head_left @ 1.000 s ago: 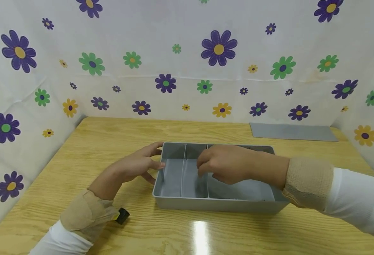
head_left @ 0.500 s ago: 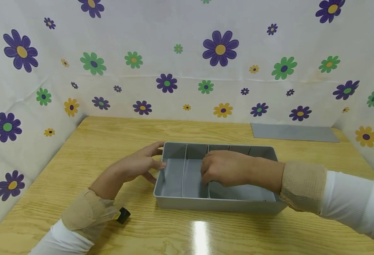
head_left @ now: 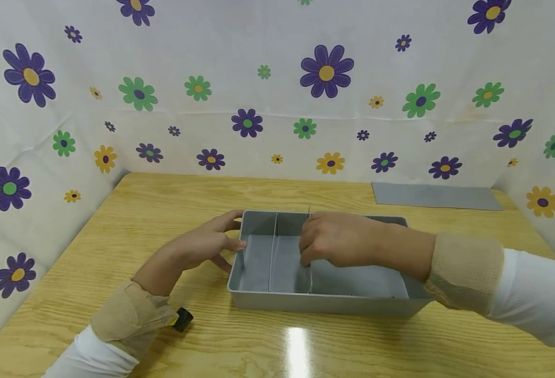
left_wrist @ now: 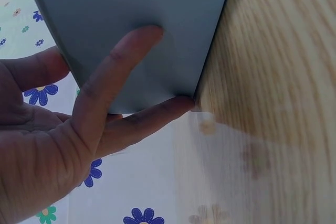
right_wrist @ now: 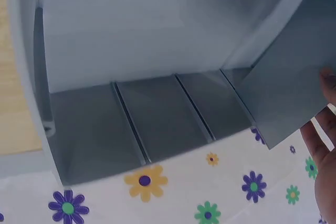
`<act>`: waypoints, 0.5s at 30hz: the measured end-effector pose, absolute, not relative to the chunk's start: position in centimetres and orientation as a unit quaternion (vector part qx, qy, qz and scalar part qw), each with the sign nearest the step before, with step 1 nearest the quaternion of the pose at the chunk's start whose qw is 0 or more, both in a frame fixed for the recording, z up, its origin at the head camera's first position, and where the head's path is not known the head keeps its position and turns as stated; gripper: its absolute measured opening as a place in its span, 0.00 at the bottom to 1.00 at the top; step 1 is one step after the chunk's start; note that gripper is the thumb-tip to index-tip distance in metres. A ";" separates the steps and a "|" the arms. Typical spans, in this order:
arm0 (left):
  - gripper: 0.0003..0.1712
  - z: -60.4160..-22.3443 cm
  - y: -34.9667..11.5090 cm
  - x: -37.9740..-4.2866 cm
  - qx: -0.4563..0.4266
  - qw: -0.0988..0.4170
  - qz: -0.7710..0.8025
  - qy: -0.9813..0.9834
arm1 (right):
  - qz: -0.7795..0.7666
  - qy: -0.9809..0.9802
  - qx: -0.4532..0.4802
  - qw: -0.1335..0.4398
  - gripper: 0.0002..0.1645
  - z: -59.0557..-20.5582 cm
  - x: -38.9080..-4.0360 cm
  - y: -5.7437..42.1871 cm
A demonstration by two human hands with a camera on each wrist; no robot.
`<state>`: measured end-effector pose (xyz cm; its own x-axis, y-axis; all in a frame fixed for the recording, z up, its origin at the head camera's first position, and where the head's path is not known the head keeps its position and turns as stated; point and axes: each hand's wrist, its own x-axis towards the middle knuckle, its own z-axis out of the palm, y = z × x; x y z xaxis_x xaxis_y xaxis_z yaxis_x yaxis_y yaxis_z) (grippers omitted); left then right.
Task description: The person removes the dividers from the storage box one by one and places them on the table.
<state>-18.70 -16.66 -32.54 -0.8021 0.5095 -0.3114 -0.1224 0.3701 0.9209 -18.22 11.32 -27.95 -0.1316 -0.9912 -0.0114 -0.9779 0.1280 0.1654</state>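
Observation:
A long grey tray [head_left: 329, 303] lies on the wooden table, and one upright divider [head_left: 273, 252] crosses it near the left end. My left hand [head_left: 206, 241] holds the tray's left end, thumb at the rim; the left wrist view shows its fingers spread on the outer wall. Over the tray's middle, my right hand [head_left: 336, 239] pinches a second thin grey divider [right_wrist: 289, 77]. That divider sits tilted, its far corner above the back rim, while its near lower end stays inside the tray. Part of it is hidden behind the right hand in the head view.
A flat grey panel [head_left: 438, 196] lies at the back right of the table [head_left: 182, 189]. White flowered cloth [head_left: 258, 89] hangs behind and at both sides. Slot ridges [right_wrist: 194, 106] run down the tray's back wall. A small black piece [head_left: 181, 319] sticks out by the left wrist.
The right hand has risen slightly, and the far end of its divider now shows above the back rim. The left hand keeps its place on the tray's left end.

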 end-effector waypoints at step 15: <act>0.36 -32.6 -16.6 -18.8 0.117 0.287 0.548 0.777 | 0.045 -0.750 0.647 0.129 0.28 -22.8 -18.6 13.5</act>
